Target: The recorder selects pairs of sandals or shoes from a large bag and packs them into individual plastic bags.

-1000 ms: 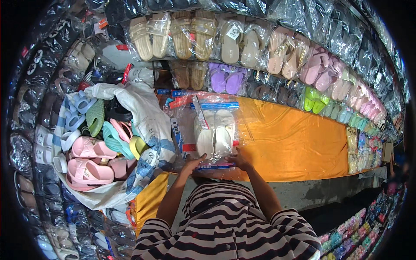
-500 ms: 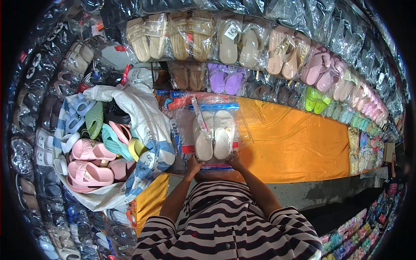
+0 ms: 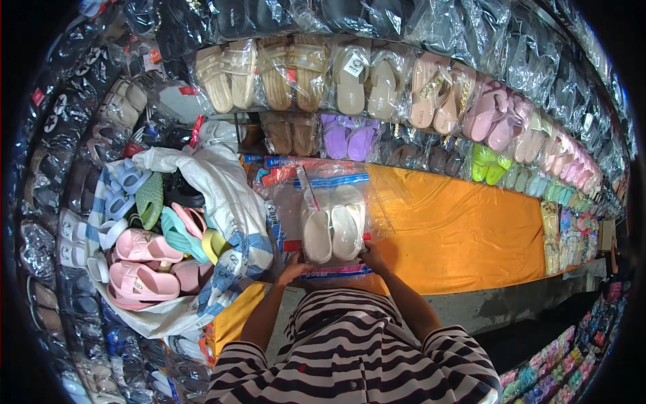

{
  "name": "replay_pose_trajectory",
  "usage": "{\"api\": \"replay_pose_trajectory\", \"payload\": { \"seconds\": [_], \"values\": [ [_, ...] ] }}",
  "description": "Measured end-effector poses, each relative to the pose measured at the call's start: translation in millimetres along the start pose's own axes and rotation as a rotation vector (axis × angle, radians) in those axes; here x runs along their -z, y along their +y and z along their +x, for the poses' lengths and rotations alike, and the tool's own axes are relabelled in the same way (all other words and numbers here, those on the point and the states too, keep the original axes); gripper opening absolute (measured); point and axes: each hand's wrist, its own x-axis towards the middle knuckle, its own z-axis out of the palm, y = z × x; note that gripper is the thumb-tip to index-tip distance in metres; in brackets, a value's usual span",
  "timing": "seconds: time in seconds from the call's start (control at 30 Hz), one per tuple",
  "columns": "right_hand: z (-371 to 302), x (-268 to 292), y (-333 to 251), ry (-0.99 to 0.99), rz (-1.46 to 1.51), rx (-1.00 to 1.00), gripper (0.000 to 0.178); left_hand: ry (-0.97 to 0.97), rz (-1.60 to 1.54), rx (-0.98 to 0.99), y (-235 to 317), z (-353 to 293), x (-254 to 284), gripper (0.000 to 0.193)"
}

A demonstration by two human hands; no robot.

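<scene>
A pair of cream slippers lies side by side inside a clear plastic bag with a blue top strip, in front of my body. A narrow white and red tag sits at the upper left of the pair. My left hand grips the bag's near left corner, its fingers bent. At the near right corner, my right hand pinches the plastic beside the slippers' rounded ends. Some fingertips are hard to make out. More flat plastic packaging lies beneath and behind the bag.
An open white and blue sack full of loose slippers, pink ones among them, stands at the left. Orange cloth covers the table to the right. Bagged sandals line racks behind and along both sides.
The whole view has shifted, so the scene sits lower in the picture. My left hand has slid slightly left along the bag. The slippers look more foreshortened. Both hands stay at the bag.
</scene>
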Motion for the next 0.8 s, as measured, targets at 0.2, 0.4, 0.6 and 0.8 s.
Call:
{"api": "replay_pose_trajectory", "payload": {
  "seconds": [0.2,0.4,0.6,0.8],
  "values": [
    [7,-4,-2,0.195,-0.345,0.341,0.028,0.192,-0.422,-0.079,-8,0,-13,0.072],
    [-4,-1,-23,0.138,-0.17,-0.114,0.024,0.328,-0.16,-0.064,11,-7,-19,0.084],
    [-2,7,-14,-0.328,-0.244,0.329,0.029,-0.084,-0.22,0.237,14,0,5,0.079],
    [-6,13,-12,-0.496,0.893,-0.261,0.036,-0.115,-0.823,0.206,13,7,-1,0.047]
  ]
}}
